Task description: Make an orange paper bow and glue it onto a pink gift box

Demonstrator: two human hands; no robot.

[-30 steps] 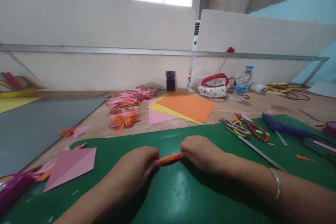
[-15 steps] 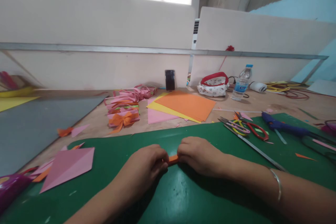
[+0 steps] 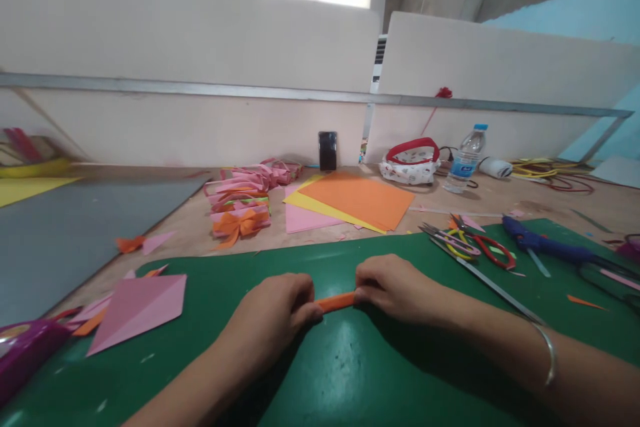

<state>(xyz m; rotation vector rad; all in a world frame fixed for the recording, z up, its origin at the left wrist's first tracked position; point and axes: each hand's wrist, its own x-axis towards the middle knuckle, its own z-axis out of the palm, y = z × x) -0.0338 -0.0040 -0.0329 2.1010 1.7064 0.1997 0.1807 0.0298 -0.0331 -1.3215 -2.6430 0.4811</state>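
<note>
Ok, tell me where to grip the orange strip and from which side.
Pinch the strip at its bare middle, coming from above. It lies flat on the mat, thin and running left to right, and the left hand and right hand cover both ends, so only the short stretch between them is free.

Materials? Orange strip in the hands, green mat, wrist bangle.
Strip: looks like matte coloured paper, folded or rolled narrow. It is the same orange as the sheets behind, and is pinched between the left hand and right hand.
Mat: probably a vinyl or rubber cutting mat; smooth, semi-gloss, with soft glare.
Bangle: seems to be metal; thin, silvery, with a bright glint.
</note>
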